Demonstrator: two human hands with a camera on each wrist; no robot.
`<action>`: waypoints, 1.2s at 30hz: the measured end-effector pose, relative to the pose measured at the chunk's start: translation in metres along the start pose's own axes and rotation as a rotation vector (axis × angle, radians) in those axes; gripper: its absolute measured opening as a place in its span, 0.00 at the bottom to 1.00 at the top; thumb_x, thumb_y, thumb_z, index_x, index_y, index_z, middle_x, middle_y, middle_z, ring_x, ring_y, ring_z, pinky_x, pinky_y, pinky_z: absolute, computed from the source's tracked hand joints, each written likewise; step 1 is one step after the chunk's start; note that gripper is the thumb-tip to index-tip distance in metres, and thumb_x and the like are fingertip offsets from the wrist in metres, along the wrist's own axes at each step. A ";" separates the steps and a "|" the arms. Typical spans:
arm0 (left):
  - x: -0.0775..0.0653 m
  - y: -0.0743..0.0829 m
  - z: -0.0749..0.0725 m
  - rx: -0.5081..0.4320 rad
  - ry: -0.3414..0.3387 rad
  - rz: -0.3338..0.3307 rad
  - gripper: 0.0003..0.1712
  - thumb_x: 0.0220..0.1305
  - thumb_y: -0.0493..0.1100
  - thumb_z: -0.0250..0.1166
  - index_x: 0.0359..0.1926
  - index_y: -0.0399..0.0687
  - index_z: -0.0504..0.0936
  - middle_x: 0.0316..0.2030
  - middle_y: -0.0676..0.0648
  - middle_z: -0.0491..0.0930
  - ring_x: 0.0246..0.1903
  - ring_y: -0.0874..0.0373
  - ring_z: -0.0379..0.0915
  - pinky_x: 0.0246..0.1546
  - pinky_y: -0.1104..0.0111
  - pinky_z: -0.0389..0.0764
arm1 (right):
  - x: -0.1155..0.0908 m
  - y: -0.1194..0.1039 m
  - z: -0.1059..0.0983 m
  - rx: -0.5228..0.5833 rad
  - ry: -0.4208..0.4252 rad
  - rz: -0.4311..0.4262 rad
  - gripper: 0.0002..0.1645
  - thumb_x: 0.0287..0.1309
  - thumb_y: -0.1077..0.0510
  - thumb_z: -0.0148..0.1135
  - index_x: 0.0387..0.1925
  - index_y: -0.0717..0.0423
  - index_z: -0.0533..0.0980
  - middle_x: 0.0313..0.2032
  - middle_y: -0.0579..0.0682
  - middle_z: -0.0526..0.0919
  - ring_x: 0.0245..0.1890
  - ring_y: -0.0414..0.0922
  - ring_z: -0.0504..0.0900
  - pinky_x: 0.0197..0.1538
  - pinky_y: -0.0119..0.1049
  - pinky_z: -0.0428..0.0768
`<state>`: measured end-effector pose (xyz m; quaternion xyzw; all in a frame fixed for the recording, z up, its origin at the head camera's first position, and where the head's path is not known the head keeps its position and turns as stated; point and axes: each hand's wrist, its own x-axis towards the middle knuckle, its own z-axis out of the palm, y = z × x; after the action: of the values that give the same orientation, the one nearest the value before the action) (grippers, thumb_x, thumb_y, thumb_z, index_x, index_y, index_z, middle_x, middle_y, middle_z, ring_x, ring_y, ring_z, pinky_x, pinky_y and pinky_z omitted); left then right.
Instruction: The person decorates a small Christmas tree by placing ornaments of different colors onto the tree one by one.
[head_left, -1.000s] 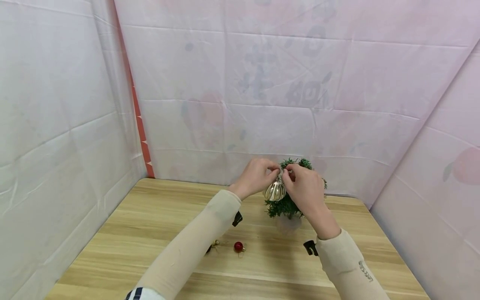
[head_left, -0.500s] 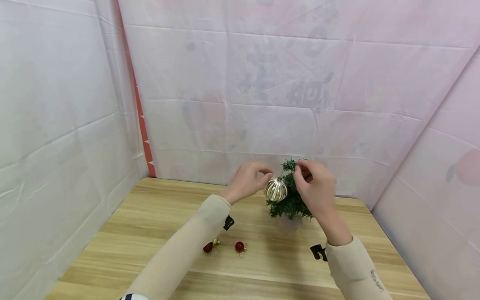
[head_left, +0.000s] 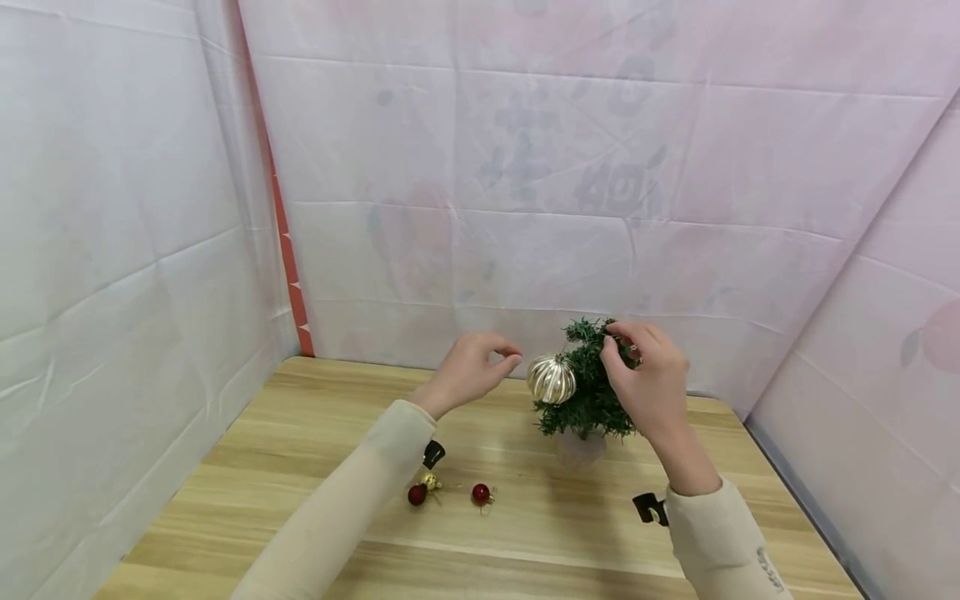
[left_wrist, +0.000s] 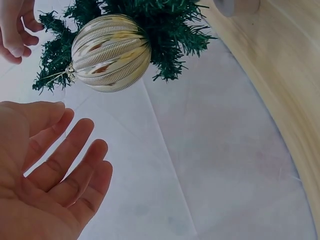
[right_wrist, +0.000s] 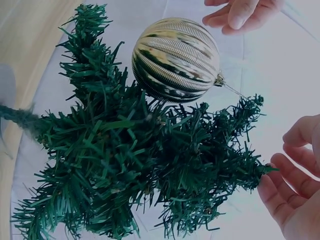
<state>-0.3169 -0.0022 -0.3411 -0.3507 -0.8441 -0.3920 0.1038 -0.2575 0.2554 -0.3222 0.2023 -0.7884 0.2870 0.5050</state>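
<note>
A small green artificial tree (head_left: 592, 404) stands in a pale pot (head_left: 577, 448) at the back of the wooden table (head_left: 300, 450). A ribbed gold bauble (head_left: 551, 379) hangs from a branch on its left side, also shown in the left wrist view (left_wrist: 111, 52) and the right wrist view (right_wrist: 175, 59). My left hand (head_left: 504, 357) hovers just left of the bauble, fingers relaxed and holding nothing (left_wrist: 50, 170). My right hand (head_left: 622, 346) is at the tree's top right, its loosely curled fingers (right_wrist: 292, 182) touching a branch tip (right_wrist: 255, 172) without holding anything.
Two small red baubles (head_left: 417, 495) (head_left: 480, 493) and a tiny gold one (head_left: 430, 481) lie on the table near my left forearm. Pale cloth walls (head_left: 525, 208) close in the table at the back and on both sides.
Both hands let go of the gold bauble, which now hangs on the tree. My left hand drew back to the left and opened; my right hand moved right to the tree's top.
</note>
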 end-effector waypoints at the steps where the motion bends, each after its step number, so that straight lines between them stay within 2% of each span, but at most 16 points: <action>1: -0.001 -0.001 0.000 0.001 0.001 0.005 0.12 0.77 0.43 0.64 0.52 0.43 0.90 0.50 0.45 0.90 0.54 0.50 0.85 0.61 0.52 0.83 | -0.001 0.001 -0.001 -0.002 -0.002 0.001 0.09 0.60 0.73 0.67 0.42 0.65 0.88 0.37 0.61 0.89 0.34 0.53 0.84 0.41 0.18 0.71; 5: -0.006 -0.005 -0.001 0.006 0.002 0.010 0.12 0.77 0.43 0.64 0.52 0.44 0.90 0.50 0.46 0.90 0.54 0.51 0.85 0.60 0.54 0.83 | -0.003 0.003 -0.003 -0.014 -0.004 -0.002 0.09 0.60 0.73 0.67 0.41 0.66 0.87 0.37 0.61 0.89 0.33 0.54 0.83 0.40 0.24 0.72; 11: -0.013 -0.012 -0.004 -0.009 0.015 -0.026 0.12 0.77 0.43 0.65 0.53 0.45 0.90 0.51 0.45 0.90 0.54 0.50 0.85 0.60 0.51 0.83 | -0.005 0.008 -0.009 -0.026 -0.005 0.019 0.09 0.61 0.72 0.67 0.42 0.67 0.87 0.39 0.63 0.89 0.36 0.57 0.84 0.42 0.33 0.75; 15: -0.017 -0.017 -0.006 -0.021 0.019 -0.037 0.12 0.77 0.43 0.65 0.52 0.45 0.90 0.51 0.45 0.90 0.54 0.50 0.85 0.58 0.50 0.84 | -0.008 0.012 -0.013 -0.033 -0.019 0.038 0.09 0.61 0.72 0.67 0.43 0.67 0.87 0.40 0.64 0.89 0.37 0.57 0.84 0.42 0.34 0.74; 24: -0.031 -0.030 -0.010 -0.008 -0.018 -0.039 0.12 0.77 0.43 0.65 0.53 0.45 0.90 0.51 0.45 0.90 0.51 0.51 0.86 0.55 0.51 0.86 | -0.013 0.017 -0.019 -0.056 -0.051 0.081 0.09 0.64 0.67 0.70 0.45 0.66 0.87 0.40 0.64 0.89 0.37 0.58 0.83 0.42 0.33 0.71; 29: -0.039 -0.039 -0.010 0.005 -0.031 -0.041 0.11 0.76 0.42 0.66 0.53 0.47 0.90 0.49 0.47 0.90 0.48 0.55 0.86 0.47 0.59 0.87 | -0.014 0.020 -0.022 -0.063 -0.052 0.092 0.10 0.67 0.65 0.69 0.47 0.65 0.87 0.40 0.64 0.89 0.37 0.58 0.83 0.42 0.31 0.71; 33: -0.044 -0.044 -0.010 0.004 -0.042 -0.036 0.11 0.75 0.41 0.66 0.52 0.46 0.90 0.46 0.47 0.91 0.45 0.56 0.86 0.43 0.66 0.85 | -0.016 0.022 -0.024 -0.069 -0.064 0.096 0.11 0.67 0.66 0.68 0.49 0.65 0.86 0.41 0.64 0.89 0.38 0.58 0.82 0.41 0.35 0.73; 36: -0.050 -0.048 -0.010 0.001 -0.045 -0.047 0.11 0.75 0.41 0.66 0.52 0.45 0.90 0.46 0.47 0.91 0.44 0.56 0.86 0.42 0.67 0.85 | -0.017 0.023 -0.025 -0.076 -0.073 0.104 0.11 0.68 0.65 0.68 0.49 0.65 0.86 0.41 0.63 0.88 0.38 0.58 0.82 0.41 0.36 0.74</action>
<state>-0.3136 -0.0563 -0.3847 -0.3396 -0.8545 -0.3857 0.0757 -0.2473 0.2901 -0.3356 0.1520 -0.8262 0.2752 0.4674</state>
